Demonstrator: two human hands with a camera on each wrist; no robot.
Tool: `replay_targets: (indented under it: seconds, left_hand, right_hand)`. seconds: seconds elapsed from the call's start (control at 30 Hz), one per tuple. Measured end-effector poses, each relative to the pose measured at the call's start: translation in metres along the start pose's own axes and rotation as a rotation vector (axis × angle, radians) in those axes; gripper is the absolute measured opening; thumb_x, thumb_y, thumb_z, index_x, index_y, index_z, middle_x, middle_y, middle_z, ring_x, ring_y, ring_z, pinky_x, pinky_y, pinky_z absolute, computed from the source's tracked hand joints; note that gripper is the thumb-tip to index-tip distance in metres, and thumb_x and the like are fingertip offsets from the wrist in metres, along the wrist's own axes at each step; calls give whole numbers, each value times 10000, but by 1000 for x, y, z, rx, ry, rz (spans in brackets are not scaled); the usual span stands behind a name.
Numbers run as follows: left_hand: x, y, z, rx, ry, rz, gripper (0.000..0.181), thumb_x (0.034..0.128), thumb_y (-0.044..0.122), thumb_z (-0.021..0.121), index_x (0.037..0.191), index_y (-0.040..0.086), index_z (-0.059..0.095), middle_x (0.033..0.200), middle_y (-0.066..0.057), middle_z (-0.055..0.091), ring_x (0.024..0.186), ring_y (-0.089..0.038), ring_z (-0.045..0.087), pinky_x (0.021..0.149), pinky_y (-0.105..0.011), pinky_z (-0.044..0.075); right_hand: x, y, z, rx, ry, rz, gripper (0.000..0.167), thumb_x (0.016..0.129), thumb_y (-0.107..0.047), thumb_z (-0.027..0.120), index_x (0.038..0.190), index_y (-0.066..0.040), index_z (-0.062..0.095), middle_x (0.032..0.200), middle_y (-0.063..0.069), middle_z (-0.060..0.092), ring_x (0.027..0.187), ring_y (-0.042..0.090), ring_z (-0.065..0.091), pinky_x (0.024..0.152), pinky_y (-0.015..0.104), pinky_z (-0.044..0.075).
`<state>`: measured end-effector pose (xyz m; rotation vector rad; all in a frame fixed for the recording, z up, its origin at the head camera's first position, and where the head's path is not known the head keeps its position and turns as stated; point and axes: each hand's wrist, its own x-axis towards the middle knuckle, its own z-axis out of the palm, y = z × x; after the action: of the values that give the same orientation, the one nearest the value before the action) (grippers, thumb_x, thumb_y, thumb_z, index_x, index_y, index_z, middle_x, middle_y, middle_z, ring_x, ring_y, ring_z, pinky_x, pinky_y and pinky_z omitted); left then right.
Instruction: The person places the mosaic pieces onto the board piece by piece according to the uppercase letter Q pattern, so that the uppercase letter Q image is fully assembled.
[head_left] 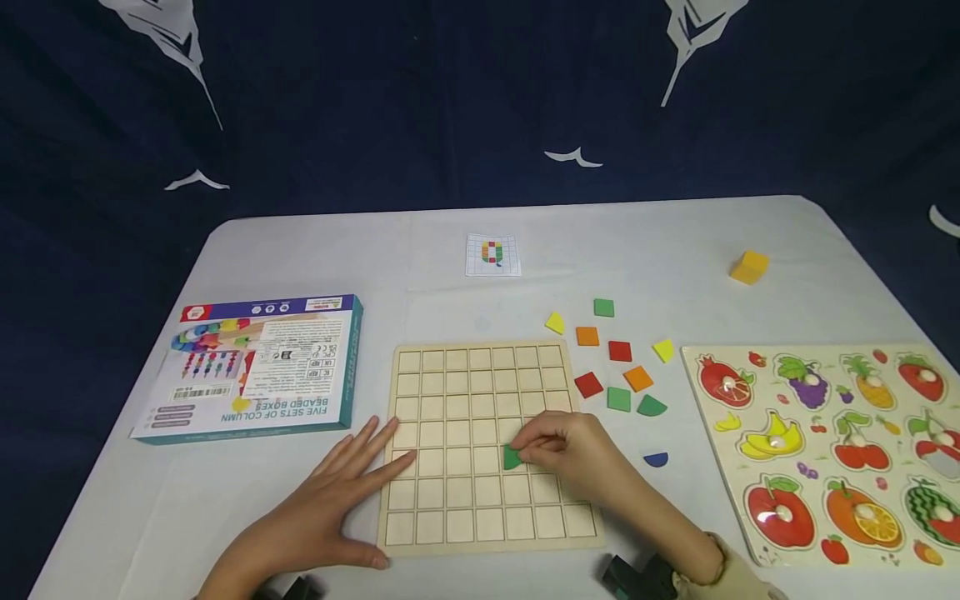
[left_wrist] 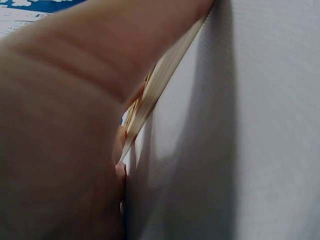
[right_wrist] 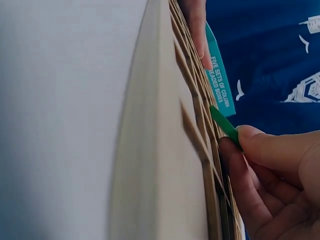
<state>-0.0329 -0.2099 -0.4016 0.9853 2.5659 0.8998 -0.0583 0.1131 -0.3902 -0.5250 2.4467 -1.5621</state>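
At the lower centre of the head view, the right hand [head_left: 573,454] pinches a green piece [head_left: 511,458] over the wooden grid board [head_left: 457,382]; toward the lower left, the left hand [head_left: 330,504], spread apart, touches the board's left edge.

Counted: 4 green tiles [head_left: 618,399], 2 red tiles [head_left: 619,351], 2 orange tiles [head_left: 587,337], 2 yellow tiles [head_left: 663,350], 1 blue tile [head_left: 656,460]. Also 1 grid [head_left: 460,493], 1 fruit board [head_left: 767,387], 1 box [head_left: 270,367], 1 card [head_left: 492,255]; yellow block [head_left: 748,267] count unclear.
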Motion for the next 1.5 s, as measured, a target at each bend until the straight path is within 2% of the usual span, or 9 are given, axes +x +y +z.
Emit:
replay_targets:
  seconds: [0.17, 0.37, 0.73, 0.87, 0.97, 1.1, 1.23, 1.37, 1.5]
  left_hand:
    - [1, 0, -1, 7, 0, 6, 1015, 616, 630, 711, 1470, 235, 329, 1557, -58, 90, 1399, -295, -7, 1058, -222, -101]
    - [2, 0, -2, 6, -8, 7, 1014, 619, 627, 710, 1472, 240, 322, 1558, -55, 84, 1400, -291, -16, 1056, -218, -105]
    - [3, 1, -2, 0, 6, 8, 1028, 602, 629, 720, 1469, 238, 330, 1557, -60, 86, 1400, -292, -9, 1057, -218, -104]
    - [3, 1, -1, -3, 19, 14, 1027, 596, 625, 726, 1465, 236, 340, 1555, -64, 94, 1400, -295, 3, 1059, -221, -97]
    - [3, 1, 0, -2, 21, 19, 1025, 599, 625, 723, 1466, 234, 339, 1555, -64, 95, 1400, -294, 4, 1057, -220, -97]
    - [2, 0, 0, 17, 26, 30, 1020, 609, 631, 712, 1467, 228, 335, 1554, -73, 99, 1399, -297, 9, 1059, -223, -96]
    - [1, -1, 0, 31, 33, 38, 1021, 608, 630, 714, 1467, 224, 337, 1552, -78, 107, 1398, -301, 17, 1063, -228, -91]
    - [0, -2, 0, 22, 30, 32, 1025, 603, 627, 719, 1467, 230, 336, 1554, -69, 103, 1399, -292, 8, 1060, -222, -95]
    - [-1, -4, 2, 9, 27, 24, 1029, 596, 623, 728, 1467, 240, 336, 1556, -53, 97, 1400, -286, 1, 1059, -221, -97]
  right_hand:
    - [0, -1, 2, -58, -15, -50, 156, 770, 38, 723, 819, -111, 719, 833, -78, 651, 709, 78, 594, 640, 229, 526]
    - [1, 2, 3, -116, 19, -113, 178, 747, 61, 732, 810, -105, 721, 821, -87, 638, 689, 65, 567, 600, 217, 504]
    - [0, -2, 2, -168, 33, -147, 178, 748, 77, 724, 813, -89, 717, 820, -83, 644, 693, 50, 567, 619, 206, 510]
    - [-2, -7, -10, -199, 68, -122, 171, 761, 51, 726, 847, -97, 725, 854, -84, 665, 717, 50, 591, 638, 213, 518]
    - [-4, -8, -35, -248, 130, -127, 196, 750, 63, 732, 884, -80, 729, 881, -59, 680, 752, 74, 624, 658, 228, 528]
    - [-7, -3, -79, -326, 178, -66, 211, 748, 69, 730, 920, -54, 725, 902, -4, 690, 787, 129, 649, 663, 232, 533]
    - [-7, 11, -112, -304, 127, 123, 169, 804, -2, 706, 972, -15, 715, 937, 58, 686, 819, 155, 646, 661, 205, 521]
    - [-6, 25, -125, -197, 64, 255, 219, 843, -52, 680, 1045, 31, 686, 957, 96, 686, 837, 150, 647, 679, 204, 514]
    - [-5, 31, -122, -235, 54, 259, 240, 815, -70, 714, 1040, 12, 695, 838, 44, 672, 768, 159, 613, 634, 201, 494]
